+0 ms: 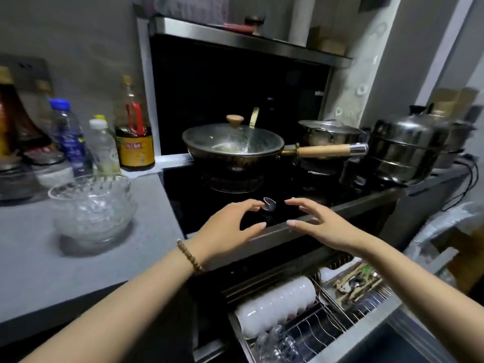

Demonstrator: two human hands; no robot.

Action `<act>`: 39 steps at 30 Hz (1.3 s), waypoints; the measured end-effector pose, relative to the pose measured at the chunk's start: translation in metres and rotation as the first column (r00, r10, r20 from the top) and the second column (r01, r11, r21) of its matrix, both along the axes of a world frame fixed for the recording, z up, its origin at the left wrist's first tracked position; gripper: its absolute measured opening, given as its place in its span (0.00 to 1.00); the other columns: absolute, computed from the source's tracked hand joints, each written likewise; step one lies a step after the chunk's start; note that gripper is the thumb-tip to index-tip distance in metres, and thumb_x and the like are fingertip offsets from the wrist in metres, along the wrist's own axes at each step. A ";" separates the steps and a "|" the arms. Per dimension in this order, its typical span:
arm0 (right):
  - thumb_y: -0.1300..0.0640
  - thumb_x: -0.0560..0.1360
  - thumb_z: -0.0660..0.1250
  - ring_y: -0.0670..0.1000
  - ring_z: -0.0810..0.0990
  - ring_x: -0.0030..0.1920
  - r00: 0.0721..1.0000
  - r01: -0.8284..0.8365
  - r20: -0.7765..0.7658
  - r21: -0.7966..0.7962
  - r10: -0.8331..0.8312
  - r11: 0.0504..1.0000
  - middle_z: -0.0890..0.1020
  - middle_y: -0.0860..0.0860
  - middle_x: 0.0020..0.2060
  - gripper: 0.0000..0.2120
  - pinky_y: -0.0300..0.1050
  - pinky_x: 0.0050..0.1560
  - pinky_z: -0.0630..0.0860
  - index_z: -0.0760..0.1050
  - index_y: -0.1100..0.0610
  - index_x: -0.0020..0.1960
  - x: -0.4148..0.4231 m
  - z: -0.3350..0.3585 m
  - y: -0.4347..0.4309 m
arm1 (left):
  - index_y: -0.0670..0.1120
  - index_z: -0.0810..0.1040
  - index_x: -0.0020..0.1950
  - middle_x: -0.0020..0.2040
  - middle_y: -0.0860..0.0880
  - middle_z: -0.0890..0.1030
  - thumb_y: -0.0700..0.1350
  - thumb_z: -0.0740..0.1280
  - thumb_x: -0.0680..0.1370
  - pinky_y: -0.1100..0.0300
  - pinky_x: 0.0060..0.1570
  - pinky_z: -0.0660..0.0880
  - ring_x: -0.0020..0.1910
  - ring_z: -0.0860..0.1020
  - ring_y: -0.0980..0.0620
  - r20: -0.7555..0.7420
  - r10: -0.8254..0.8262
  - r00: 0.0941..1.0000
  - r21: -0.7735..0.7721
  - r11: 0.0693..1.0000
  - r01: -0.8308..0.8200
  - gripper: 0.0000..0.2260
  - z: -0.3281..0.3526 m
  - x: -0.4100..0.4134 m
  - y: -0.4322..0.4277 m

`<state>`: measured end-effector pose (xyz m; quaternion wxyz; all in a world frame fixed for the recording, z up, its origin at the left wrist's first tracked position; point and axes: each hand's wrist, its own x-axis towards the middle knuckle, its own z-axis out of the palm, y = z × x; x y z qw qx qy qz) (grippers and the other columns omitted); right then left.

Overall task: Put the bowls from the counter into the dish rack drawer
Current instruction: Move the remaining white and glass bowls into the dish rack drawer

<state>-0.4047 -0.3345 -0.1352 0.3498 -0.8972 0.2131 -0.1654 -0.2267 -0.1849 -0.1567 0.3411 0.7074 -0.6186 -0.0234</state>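
A stack of clear glass bowls (91, 208) stands on the grey counter (78, 271) at the left. My left hand (230, 226) and my right hand (317, 224) hover side by side over the front edge of the black stove, fingers spread and slightly curved, holding nothing. Below them the dish rack drawer (366, 334) is pulled out. In its wire rack lies a row of white bowls (277, 305) on edge, with a clear glass piece (277, 344) in front of them.
A lidded wok (233, 145) with a wooden handle sits on the stove beside steel pots (408, 150). Bottles (133, 132) crowd the back of the counter. A stove knob (269, 204) lies between my hands. Utensils (356, 281) fill the drawer's right side.
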 end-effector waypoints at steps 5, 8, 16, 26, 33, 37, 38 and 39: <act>0.51 0.75 0.68 0.38 0.61 0.69 0.991 -0.132 0.022 -0.094 0.135 0.987 0.64 0.44 0.72 0.25 0.26 0.63 0.60 0.67 0.48 0.70 0.065 0.035 0.035 | 0.56 0.67 0.69 0.66 0.57 0.74 0.57 0.64 0.76 0.57 0.65 0.68 0.66 0.69 0.58 0.065 0.170 0.983 -0.072 0.984 -0.166 0.22 0.053 0.054 0.057; 0.49 0.75 0.67 0.42 0.60 0.72 0.978 -0.205 -0.009 -0.140 0.206 0.969 0.63 0.45 0.74 0.26 0.35 0.67 0.58 0.65 0.47 0.71 0.106 0.046 0.060 | 0.54 0.66 0.70 0.68 0.55 0.72 0.56 0.64 0.76 0.64 0.63 0.65 0.67 0.69 0.57 0.091 0.267 0.959 -0.053 0.963 -0.263 0.23 0.066 0.087 0.093; 0.49 0.75 0.67 0.46 0.60 0.74 0.931 -0.366 -0.052 -0.146 0.362 0.919 0.61 0.46 0.75 0.27 0.36 0.65 0.58 0.65 0.47 0.71 0.203 0.047 0.121 | 0.52 0.67 0.71 0.70 0.53 0.70 0.57 0.66 0.75 0.59 0.67 0.64 0.68 0.67 0.54 0.073 0.493 0.867 0.030 0.868 -0.496 0.26 0.052 0.162 0.178; 0.48 0.71 0.71 0.49 0.64 0.72 0.906 -0.422 -0.067 -0.039 0.419 0.906 0.66 0.47 0.72 0.27 0.41 0.68 0.62 0.68 0.47 0.68 0.263 0.031 0.153 | 0.55 0.66 0.70 0.71 0.54 0.68 0.75 0.62 0.60 0.60 0.66 0.63 0.68 0.67 0.56 -0.137 0.555 0.820 0.118 0.831 -0.543 0.43 0.026 0.198 0.216; 0.44 0.67 0.74 0.43 0.65 0.71 0.898 -0.439 -0.019 -0.115 0.440 0.891 0.68 0.45 0.71 0.12 0.47 0.72 0.59 0.80 0.43 0.49 0.270 0.022 0.160 | 0.59 0.71 0.60 0.65 0.56 0.71 0.73 0.65 0.59 0.62 0.62 0.65 0.62 0.68 0.60 -0.192 0.511 0.838 0.099 0.860 -0.501 0.34 0.011 0.200 0.211; 0.46 0.66 0.75 0.40 0.71 0.64 0.899 -0.427 0.050 -0.118 0.434 0.897 0.76 0.45 0.64 0.05 0.47 0.70 0.63 0.79 0.43 0.37 0.269 0.020 0.164 | 0.58 0.72 0.46 0.55 0.61 0.74 0.72 0.66 0.59 0.66 0.53 0.67 0.55 0.71 0.65 -0.249 0.517 0.819 0.032 0.850 -0.526 0.25 0.006 0.201 0.210; 0.47 0.66 0.75 0.40 0.72 0.63 0.901 -0.421 0.071 -0.104 0.429 0.901 0.78 0.46 0.63 0.05 0.46 0.69 0.65 0.79 0.43 0.36 0.269 0.021 0.165 | 0.57 0.71 0.44 0.53 0.61 0.75 0.72 0.67 0.59 0.68 0.49 0.66 0.53 0.71 0.66 -0.266 0.517 0.813 0.011 0.845 -0.534 0.24 0.006 0.202 0.209; 0.47 0.67 0.75 0.40 0.73 0.62 0.901 -0.418 0.086 -0.091 0.425 0.904 0.78 0.46 0.62 0.05 0.45 0.68 0.66 0.79 0.44 0.36 0.268 0.023 0.166 | 0.56 0.71 0.42 0.50 0.60 0.76 0.72 0.67 0.59 0.71 0.47 0.65 0.51 0.71 0.67 -0.284 0.513 0.810 -0.012 0.843 -0.538 0.24 0.007 0.202 0.208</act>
